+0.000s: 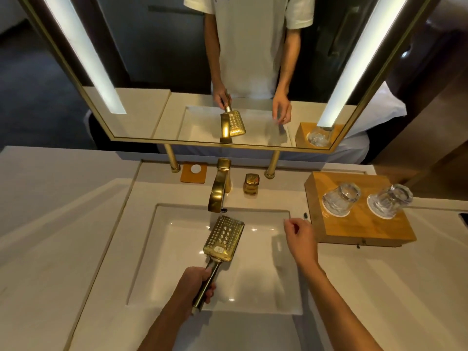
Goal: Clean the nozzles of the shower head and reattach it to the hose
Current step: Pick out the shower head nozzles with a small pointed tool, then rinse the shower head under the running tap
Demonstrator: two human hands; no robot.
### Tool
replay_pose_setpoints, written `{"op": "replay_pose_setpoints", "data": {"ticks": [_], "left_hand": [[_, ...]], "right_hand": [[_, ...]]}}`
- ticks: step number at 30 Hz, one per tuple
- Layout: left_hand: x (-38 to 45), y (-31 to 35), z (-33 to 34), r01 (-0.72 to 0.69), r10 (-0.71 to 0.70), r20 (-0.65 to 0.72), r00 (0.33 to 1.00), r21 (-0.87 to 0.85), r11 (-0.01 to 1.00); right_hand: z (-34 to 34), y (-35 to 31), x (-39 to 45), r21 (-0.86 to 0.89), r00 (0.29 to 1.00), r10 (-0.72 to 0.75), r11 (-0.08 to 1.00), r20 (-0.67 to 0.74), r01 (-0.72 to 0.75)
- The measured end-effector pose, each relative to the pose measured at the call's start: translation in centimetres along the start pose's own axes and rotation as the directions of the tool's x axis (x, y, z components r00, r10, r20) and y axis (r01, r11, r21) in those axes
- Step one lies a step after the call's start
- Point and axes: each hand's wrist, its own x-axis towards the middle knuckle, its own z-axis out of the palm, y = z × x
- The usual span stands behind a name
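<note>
A gold rectangular shower head (224,236) hangs over the white square sink (177,274), nozzle face up, its tip just below the gold faucet (219,191). My left hand (195,287) grips its handle near the sink's front. My right hand (300,239) hovers over the sink's right rim with its fingers loosely curled and nothing visible in them. A small dark object (305,215) lies on the counter just beyond that hand. No hose is in view.
A wooden tray (359,231) with two upturned glasses (340,198) stands right of the sink. A small gold pot (251,183) and an orange coaster (193,172) sit behind the basin. A lit mirror (152,72) on gold posts rises behind.
</note>
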Motion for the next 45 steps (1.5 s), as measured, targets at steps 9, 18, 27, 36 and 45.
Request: {"op": "replay_pose_setpoints", "data": {"ticks": [9, 18, 27, 36, 45], "left_hand": [[1.4, -0.4, -4.6, -0.079, 0.08, -0.042, 0.996, 0.029, 0.996], [4.3, 0.5, -6.2, -0.047, 0.047, 0.003, 0.999, 0.012, 0.999], [5.9, 1.2, -6.9, -0.067, 0.059, 0.086, 0.995, 0.09, 0.994], [6.7, 1.2, -6.6, -0.07, 0.061, 0.088, 0.994, 0.105, 0.992], [8.3, 1.2, -6.6, -0.075, 0.056, 0.141, 0.988, 0.136, 0.988]], "right_hand": [[7.6, -11.3, 9.7, -0.093, 0.975, -0.11, 0.987, 0.192, 0.129], [12.1, -12.3, 14.4, -0.672, 0.917, 0.065, 0.701, 0.394, 0.238], [12.5, -11.2, 15.2, -0.708, 0.904, 0.066, 0.647, 0.421, 0.283], [11.5, -10.6, 15.9, -0.689, 0.845, 0.011, 0.584, 0.535, 0.429], [11.3, -10.5, 16.2, -0.674, 0.825, 0.005, 0.579, 0.564, 0.458]]}}
